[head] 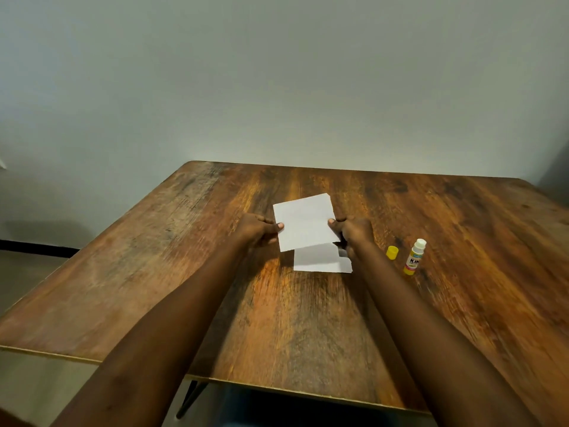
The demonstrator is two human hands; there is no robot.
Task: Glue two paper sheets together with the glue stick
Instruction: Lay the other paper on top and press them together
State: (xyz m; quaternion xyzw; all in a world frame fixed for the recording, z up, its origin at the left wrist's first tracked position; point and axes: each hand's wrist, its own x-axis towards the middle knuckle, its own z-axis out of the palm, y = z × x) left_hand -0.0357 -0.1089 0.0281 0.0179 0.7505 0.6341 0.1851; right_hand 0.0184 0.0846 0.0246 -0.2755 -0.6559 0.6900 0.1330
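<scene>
Both hands, left hand (257, 231) and right hand (351, 231), pinch the upper sheet (304, 221) by its side edges; square it over the lower sheet (320, 260) before pressing down.

Soft, rather dim indoor light. The wall (277, 72) reads grey-green and darkens toward 9 and 3 o'clock, with a vague shadow low at 9 o'clock. The table (154, 272) carries a warm orange sheen near centre, without hard glare. The upper sheet (303, 221) is bright white and throws a soft shadow onto the lower sheet (320, 260). Wood grain smears toward 5 and 7 o'clock. The table edges bow with wide-angle distortion. The glue stick (414, 257) label is only partly legible.
</scene>
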